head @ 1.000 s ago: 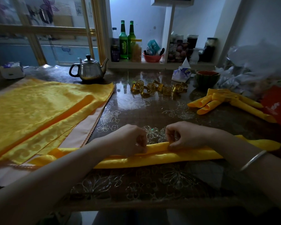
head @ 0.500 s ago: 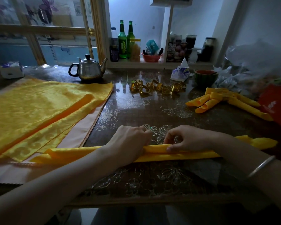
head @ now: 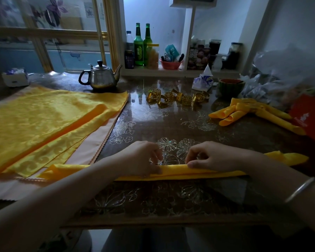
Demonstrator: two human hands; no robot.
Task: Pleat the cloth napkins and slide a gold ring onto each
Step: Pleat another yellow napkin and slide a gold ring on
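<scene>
The long yellow cloth napkin (head: 173, 172), folded into a narrow band, lies flat across the near part of the glossy flower-patterned table (head: 171, 124), running from nine o'clock to three. The left hand (head: 142, 159) sits on its middle, fingers curled, tips pinching the top fold. The right hand (head: 215, 157) is just beside it, thumb and curled fingers nipping the same far edge, with a thin silver bangle (head: 300, 189) on that wrist. Up at twelve o'clock, well apart, sits a cluster of gold metal napkin rings (head: 178, 98). At two o'clock, a heap of rolled yellow napkins (head: 244, 111). At ten o'clock, flat yellow patterned cloths (head: 44, 120); at eleven, a steel teapot (head: 102, 77).
</scene>
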